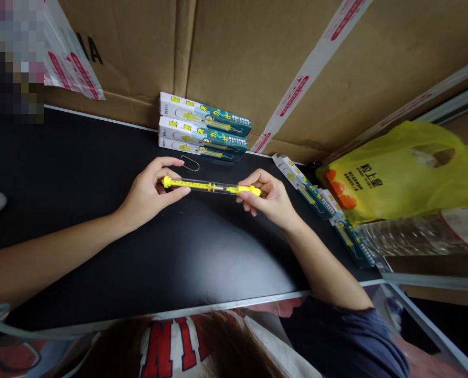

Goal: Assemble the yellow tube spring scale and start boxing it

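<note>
Tube [190,184]: in my head view it is between my two hands above the table [218,252], its long axis running left to right across me, the right end tipped slightly towards me. It is clear, with a yellow scale in its left part.
Left hand [149,191]: I grip the tube's left end, thumb along its near side, curled fingers behind; my index finger reaches past its far side.
Right hand [269,197]: thumb and fingertips pinch the yellow piece [254,190] at the tube's right end.
Nearer hand: both are on the tube, one at each end, so neither is nearer to it.
Hook [198,168]: a bent wire just beyond the tube, nearer my left hand; I cannot tell whether my index fingertip touches it.
Stack [202,137]: printed boxes piled beyond the tube, against the carton [237,52].
Slanted boxes [305,186]: more of the same print, to the right of the tube, in a slanting row.
Bag [399,173]: yellow, well to the right of the tube, with orange things showing through.
</note>
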Demonstrator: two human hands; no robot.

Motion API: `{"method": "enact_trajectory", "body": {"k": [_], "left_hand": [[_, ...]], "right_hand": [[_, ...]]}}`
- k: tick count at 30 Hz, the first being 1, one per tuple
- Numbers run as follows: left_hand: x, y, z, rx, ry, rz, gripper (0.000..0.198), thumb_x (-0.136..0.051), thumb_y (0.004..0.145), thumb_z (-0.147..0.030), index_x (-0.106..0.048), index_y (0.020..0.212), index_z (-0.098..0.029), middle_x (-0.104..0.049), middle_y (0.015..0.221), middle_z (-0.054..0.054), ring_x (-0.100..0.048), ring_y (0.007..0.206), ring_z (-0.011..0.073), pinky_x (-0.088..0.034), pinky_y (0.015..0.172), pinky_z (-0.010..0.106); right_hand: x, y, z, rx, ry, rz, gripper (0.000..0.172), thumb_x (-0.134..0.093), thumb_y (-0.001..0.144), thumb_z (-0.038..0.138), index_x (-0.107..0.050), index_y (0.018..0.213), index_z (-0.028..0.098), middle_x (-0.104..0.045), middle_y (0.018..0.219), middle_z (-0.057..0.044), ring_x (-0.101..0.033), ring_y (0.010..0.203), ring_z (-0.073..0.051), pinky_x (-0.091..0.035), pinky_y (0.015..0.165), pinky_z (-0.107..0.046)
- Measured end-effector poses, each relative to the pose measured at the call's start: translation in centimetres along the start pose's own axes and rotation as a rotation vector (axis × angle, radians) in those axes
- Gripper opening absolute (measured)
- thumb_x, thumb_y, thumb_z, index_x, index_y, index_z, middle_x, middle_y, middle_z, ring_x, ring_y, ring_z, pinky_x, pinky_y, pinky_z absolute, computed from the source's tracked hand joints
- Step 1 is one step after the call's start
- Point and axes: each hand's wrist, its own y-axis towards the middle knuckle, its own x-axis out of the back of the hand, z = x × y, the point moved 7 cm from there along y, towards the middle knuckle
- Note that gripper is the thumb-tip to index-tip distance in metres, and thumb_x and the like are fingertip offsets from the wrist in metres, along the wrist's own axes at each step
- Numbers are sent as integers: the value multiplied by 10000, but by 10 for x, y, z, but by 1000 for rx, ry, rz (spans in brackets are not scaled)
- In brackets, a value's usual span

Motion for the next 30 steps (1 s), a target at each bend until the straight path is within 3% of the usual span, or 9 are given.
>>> {"method": "enact_trajectory", "body": {"k": [4, 8, 14, 22, 27, 30], "left_hand": [[4, 3, 5, 19, 73, -46, 507, -761, 806, -430, -683, 1258, -213, -730, 1092, 70, -658, 928, 186, -469, 673, 255], [2, 1, -1, -34, 215, -4, 427, -636, 911, -480, -713, 1231, -209, -724, 1216, 82, -623, 909, 186, -462, 699, 278], [0, -1, -3, -52, 307, 24, 374, -524, 956, -494, -671, 1129, -197, -719, 1071, 73, -604, 915, 216, -467, 790, 318], [5, 1, -1, 1, 241, -9, 355, -593, 898, -559, -581, 775, -225, -541, 705, -7, -460, 650, 163, -356, 613, 308], [6, 0, -2, 8, 227, -28, 380, -628, 884, -541, -537, 682, -232, -498, 645, -13, -423, 617, 156, -319, 582, 307], [7, 0, -2, 10, 198, -49, 344, -636, 879, -532, -580, 725, -230, -536, 669, -8, -456, 628, 157, -360, 590, 303]], "right_hand": [[5, 1, 3, -2, -5, -52, 476, -908, 730, 525, -602, 896, 200, -732, 688, 9, -584, 467, -70, -441, 359, -156], [5, 0, 4, 6, -3, -73, 487, -908, 723, 540, -601, 888, 200, -732, 683, 6, -580, 466, -71, -437, 359, -157], [1, -3, 4, -8, -34, -67, 494, -902, 727, 553, -596, 902, 206, -730, 705, 4, -590, 485, -77, -441, 364, -161], [-10, -7, 1, 12, -56, -29, 503, -896, 735, 562, -593, 918, 205, -721, 746, 2, -588, 507, -77, -441, 373, -168], [-13, -8, 2, 42, -50, -25, 499, -890, 746, 567, -589, 929, 212, -708, 756, 3, -571, 519, -79, -434, 396, -185], [-17, -10, 4, 83, -66, -30, 479, -881, 761, 562, -590, 924, 218, -698, 776, -1, -577, 556, -84, -436, 433, -195]]}}
